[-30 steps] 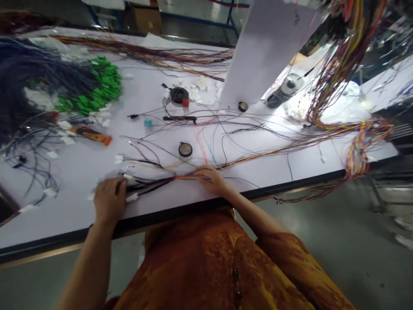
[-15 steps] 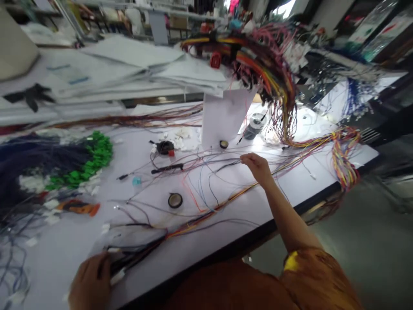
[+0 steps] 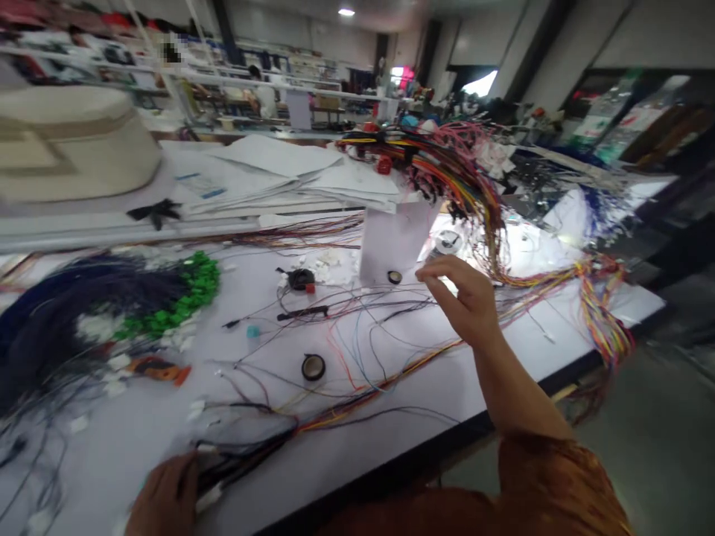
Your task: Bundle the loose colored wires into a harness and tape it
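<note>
My left hand sits at the bottom edge of the view, its fingers against a bundle of black wires with white connectors. The hand is partly cut off by the frame. My right hand is raised above the table with its fingers curled and apart, and I see no wire in it. Below it, thin coloured wires spread across the white table, running from the bundle toward a multicoloured wire loom heaped at the far right.
Black tape rolls lie among the wires. To the left are dark blue wires, green connectors and an orange-handled tool. An upright white sheet stands at the back, below stacked papers.
My view has tilted up and now shows more of the room. My right hand has lifted off the wires and moved farther out. My left hand stays at the bundle.
</note>
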### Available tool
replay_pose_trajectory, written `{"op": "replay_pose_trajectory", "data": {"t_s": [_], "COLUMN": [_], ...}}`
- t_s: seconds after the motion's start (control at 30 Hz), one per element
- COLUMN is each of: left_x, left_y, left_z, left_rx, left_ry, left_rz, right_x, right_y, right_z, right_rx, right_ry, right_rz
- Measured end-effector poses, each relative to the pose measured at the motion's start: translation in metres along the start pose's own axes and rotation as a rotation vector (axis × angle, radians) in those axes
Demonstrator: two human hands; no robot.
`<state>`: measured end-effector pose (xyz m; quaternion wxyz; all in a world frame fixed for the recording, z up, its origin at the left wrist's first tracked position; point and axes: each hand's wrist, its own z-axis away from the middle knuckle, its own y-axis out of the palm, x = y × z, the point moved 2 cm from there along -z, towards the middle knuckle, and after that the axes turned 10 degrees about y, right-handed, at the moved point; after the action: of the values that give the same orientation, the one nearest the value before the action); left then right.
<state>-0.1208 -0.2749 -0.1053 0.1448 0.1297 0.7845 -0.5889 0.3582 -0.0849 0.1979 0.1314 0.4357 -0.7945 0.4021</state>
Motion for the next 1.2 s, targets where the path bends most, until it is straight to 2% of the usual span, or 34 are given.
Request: {"op": "replay_pose_trajectory", "data": {"t_s": [0.07, 0.17, 0.3, 0.4, 0.5, 0.57, 0.63, 0.7, 0.77, 0.87, 0.97, 1.03, 1.1, 1.2], "left_x": [-0.02, -0.045, -0.052, -0.05, -0.032, 0.0, 0.041, 0.084, 0.117, 0.14, 0.132, 0.119, 0.104, 0.077], "left_y": [-0.008, -0.016, -0.02, -0.025, -0.052, -0.083, -0.117, -0.149, -0.175, -0.192, -0.183, -0.171, -0.165, -0.167], "left_z": [-0.001, -0.007, -0.014, -0.011, -0.006, -0.002, -0.001, -0.004, -0.009, -0.017, -0.016, -0.01, -0.004, 0.0], "left_rx": [-0.087, -0.084, -0.117, -0.142, -0.313, -0.462, -0.48, -0.349, -0.272, -0.103, 0.22, 0.356, 0.361, 0.293], "left_ry": [-0.136, -0.181, -0.163, -0.149, -0.18, -0.306, -0.492, -0.652, -0.703, -0.713, -0.633, -0.564, -0.528, -0.455], "left_rz": [0.003, 0.043, 0.095, 0.146, 0.156, 0.085, -0.03, -0.156, -0.166, -0.113, -0.082, -0.13, -0.186, -0.2], "right_x": [0.023, 0.04, 0.05, 0.068, 0.081, 0.083, 0.081, 0.079, 0.079, 0.084, 0.086, 0.086, 0.087, 0.101], "right_y": [0.012, 0.044, 0.116, 0.163, 0.188, 0.195, 0.199, 0.203, 0.207, 0.213, 0.219, 0.226, 0.236, 0.266], "right_z": [0.011, 0.028, 0.049, 0.073, 0.098, 0.109, 0.117, 0.121, 0.125, 0.129, 0.134, 0.137, 0.139, 0.141], "right_rx": [0.129, 0.378, 0.665, 0.845, 0.999, 1.049, 1.071, 1.086, 1.11, 1.123, 1.123, 1.142, 1.194, 1.214], "right_ry": [-0.105, -0.206, -0.306, -0.344, -0.356, -0.338, -0.305, -0.272, -0.251, -0.23, -0.188, -0.159, -0.151, -0.123], "right_rz": [-0.011, -0.065, -0.131, -0.198, -0.246, -0.261, -0.271, -0.274, -0.272, -0.284, -0.312, -0.329, -0.346, -0.384]}}
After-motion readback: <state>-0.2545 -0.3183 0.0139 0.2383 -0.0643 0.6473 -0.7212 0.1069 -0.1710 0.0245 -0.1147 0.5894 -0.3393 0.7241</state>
